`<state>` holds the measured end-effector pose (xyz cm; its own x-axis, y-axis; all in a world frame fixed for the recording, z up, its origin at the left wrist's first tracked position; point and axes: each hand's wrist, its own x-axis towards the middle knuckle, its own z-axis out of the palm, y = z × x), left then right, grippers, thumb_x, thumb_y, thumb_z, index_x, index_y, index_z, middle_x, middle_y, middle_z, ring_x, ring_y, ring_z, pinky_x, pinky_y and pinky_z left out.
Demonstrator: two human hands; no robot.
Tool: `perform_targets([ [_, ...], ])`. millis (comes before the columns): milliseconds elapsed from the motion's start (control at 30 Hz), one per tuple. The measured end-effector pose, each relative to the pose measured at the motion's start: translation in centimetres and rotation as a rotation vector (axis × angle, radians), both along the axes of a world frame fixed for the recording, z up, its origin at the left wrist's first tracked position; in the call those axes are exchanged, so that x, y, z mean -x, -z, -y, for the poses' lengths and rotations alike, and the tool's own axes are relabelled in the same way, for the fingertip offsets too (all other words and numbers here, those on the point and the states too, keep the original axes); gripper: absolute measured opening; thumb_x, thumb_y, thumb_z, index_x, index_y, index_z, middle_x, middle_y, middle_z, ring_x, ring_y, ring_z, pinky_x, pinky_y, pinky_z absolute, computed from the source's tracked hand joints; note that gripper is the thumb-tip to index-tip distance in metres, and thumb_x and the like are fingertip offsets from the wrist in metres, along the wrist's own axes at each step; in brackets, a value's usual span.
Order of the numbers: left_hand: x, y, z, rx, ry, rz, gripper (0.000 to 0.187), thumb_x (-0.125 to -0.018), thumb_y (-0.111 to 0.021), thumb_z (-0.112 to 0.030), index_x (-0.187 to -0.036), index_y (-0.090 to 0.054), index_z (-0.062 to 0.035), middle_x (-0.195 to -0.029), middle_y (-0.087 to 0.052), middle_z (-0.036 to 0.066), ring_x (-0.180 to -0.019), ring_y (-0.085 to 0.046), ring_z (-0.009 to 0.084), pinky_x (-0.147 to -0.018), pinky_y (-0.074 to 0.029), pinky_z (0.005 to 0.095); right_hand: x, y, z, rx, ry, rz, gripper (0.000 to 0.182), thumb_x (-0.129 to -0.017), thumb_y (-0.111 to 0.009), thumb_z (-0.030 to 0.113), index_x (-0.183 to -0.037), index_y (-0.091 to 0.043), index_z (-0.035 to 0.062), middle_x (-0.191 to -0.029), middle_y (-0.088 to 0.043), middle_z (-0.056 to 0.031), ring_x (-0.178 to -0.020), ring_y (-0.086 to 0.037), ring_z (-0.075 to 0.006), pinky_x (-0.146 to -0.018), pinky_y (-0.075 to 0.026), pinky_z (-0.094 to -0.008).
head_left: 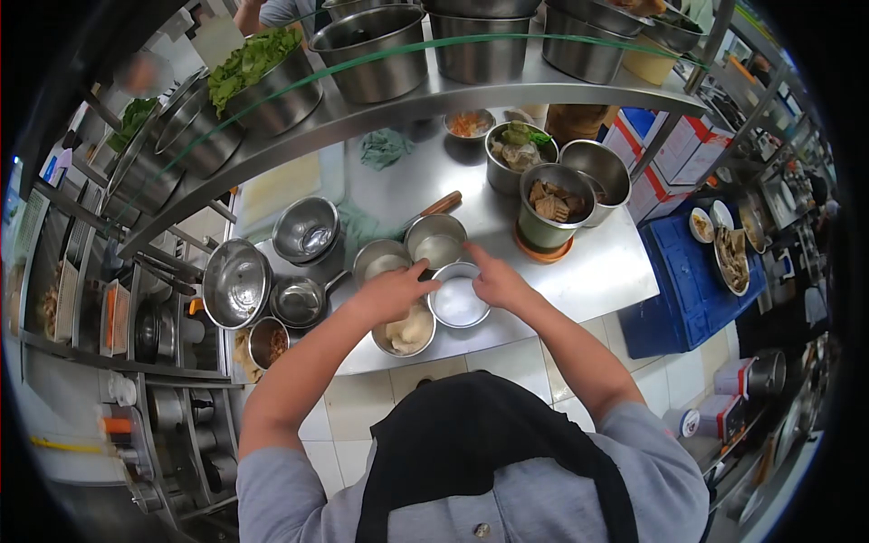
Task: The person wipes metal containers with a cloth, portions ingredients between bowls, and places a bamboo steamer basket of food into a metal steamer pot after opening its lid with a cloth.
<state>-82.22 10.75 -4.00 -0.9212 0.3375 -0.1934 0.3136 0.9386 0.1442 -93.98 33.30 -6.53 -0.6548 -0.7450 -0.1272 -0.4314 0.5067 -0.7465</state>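
Several round metal bowls stand clustered at the table's near edge. The front right bowl (pixel 490 317) has a white content that looks smooth. Behind it is a bowl with pale content (pixel 437 248), and to the left another pale-filled bowl (pixel 376 261). A bowl with cream-coloured lumps (pixel 407 331) stands front left, partly under my left hand (pixel 396 292). My left fingers are closed at the rims where the bowls meet. My right hand (pixel 496 275) grips the right rim of the white-filled bowl, its index finger reaching to the bowl behind.
Left stand empty metal bowls (pixel 236 283), a saucepan (pixel 299 300) and a small pot of reddish bits (pixel 268 342). A wooden-handled tool (pixel 441 204) lies behind the cluster. Filled pots (pixel 554 201) stand right. An overhead shelf (pixel 398 107) carries metal containers; a blue bin (pixel 665 330) stands right.
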Motion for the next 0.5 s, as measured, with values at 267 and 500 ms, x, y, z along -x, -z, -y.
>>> perform_targets([
  [267,2.1,0.0,0.4,-0.171,-0.021,0.274,0.047,-0.082,-0.058,-0.002,-0.126,-0.058,-0.0199,-0.135,-0.045,0.016,-0.105,-0.062,0.0405,-0.090,-0.051,0.0471,0.4,0.9,-1.6,0.231,0.122,0.120,0.064,-0.082,-0.055,0.007,-0.144,-0.040,0.0102,-0.126,-0.057,-0.0274,-0.099,-0.065,-0.0333,-0.076,-0.056,-0.0412],
  [500,1.1,0.3,-0.3,-0.214,-0.090,0.165,0.034,-0.081,-0.064,-0.007,-0.114,-0.062,-0.0177,-0.134,-0.046,0.015,-0.101,-0.064,0.0397,-0.089,-0.051,0.0465,1.2,3.3,-5.7,0.268,0.330,0.358,0.059,-0.084,-0.055,0.004,-0.142,-0.042,0.0091,-0.119,-0.052,-0.0298,-0.057,-0.064,-0.0185,-0.056,-0.055,-0.0315],
])
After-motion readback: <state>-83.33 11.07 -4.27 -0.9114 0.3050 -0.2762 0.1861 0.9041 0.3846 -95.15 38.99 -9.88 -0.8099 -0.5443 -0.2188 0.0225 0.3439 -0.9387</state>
